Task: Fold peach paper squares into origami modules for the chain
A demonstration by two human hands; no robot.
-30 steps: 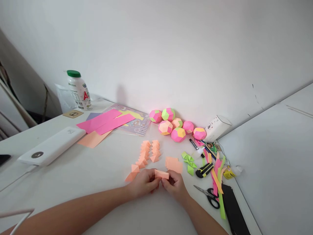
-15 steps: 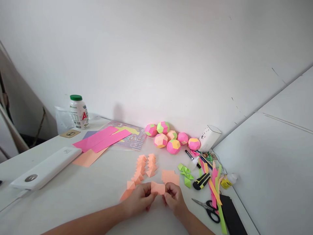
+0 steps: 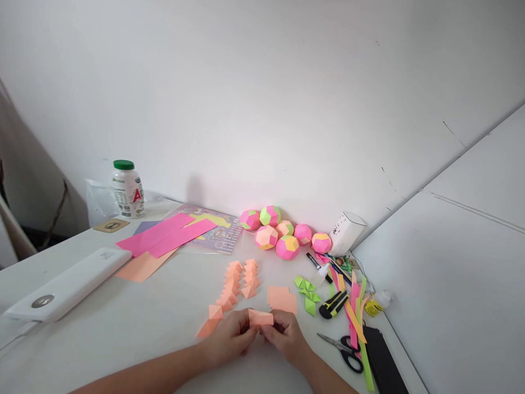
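Head cam, single view
Worn on head; looks forward and down over table [image 3: 159, 312] to wall [image 3: 262, 98].

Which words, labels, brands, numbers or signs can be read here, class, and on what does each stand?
"A": large and red, on the white bottle; its smaller print is unreadable.
Too blurred: logo and display on the white power bank.
Too small: print on the black marker, the yellow-labelled bottle and the patterned sheet.
Unclear: dark mark on the square tan piece.
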